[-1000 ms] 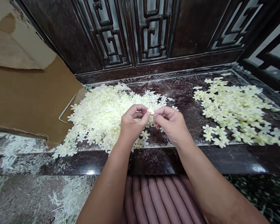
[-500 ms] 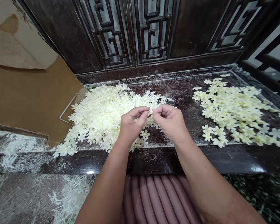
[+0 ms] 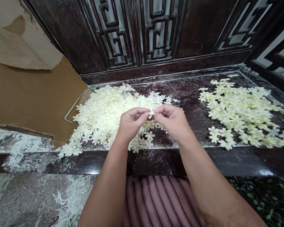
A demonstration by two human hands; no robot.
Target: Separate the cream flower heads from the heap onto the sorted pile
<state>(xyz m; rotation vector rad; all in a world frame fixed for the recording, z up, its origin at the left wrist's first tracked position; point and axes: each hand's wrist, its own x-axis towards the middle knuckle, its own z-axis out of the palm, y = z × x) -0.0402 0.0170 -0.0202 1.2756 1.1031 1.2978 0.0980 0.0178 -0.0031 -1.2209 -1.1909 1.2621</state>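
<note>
Between the fingertips of both hands is a small white artificial flower (image 3: 151, 113), partly covered by the fingers. My left hand (image 3: 133, 121) pinches it from the left with thumb and forefinger. From the other side my right hand (image 3: 171, 119) pinches it in the same way. Under and behind the hands spreads a large heap of cream-white flowers (image 3: 106, 110) on the dark wooden bench (image 3: 186, 110). A second, looser group of paler yellow flowers (image 3: 241, 113) lies on the bench at the right.
A torn cardboard sheet (image 3: 33, 97) leans at the left, with a bent metal wire (image 3: 69, 110) by its edge. White shreds (image 3: 28, 148) litter the bench and the floor. A carved lattice back (image 3: 158, 34) rises behind. Dark green foliage (image 3: 262, 195) fills the lower right.
The view has shifted slightly, so the bench and flowers sit a little further right. Both hands still pinch the flower, which now shows more of its petals.
</note>
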